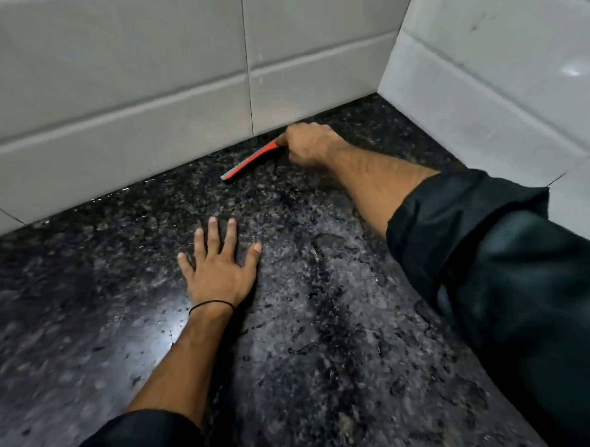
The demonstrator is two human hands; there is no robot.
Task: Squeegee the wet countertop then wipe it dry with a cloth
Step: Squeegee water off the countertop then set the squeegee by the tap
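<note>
A dark speckled granite countertop (317,308) fills the view, with water beads and wet streaks across its middle. My right hand (309,146) reaches to the far edge by the back wall and is closed on a red squeegee (250,160), whose blade lies on the stone and slants down to the left. My left hand (219,264) rests flat on the counter with its fingers spread, nearer to me, holding nothing. A thin black band circles the left wrist. No cloth is in view.
A white tiled back wall (123,97) meets the counter along its far edge. A second white tiled wall (496,80) closes the right side, forming a corner just beyond my right hand. Dark sleeves cover both forearms.
</note>
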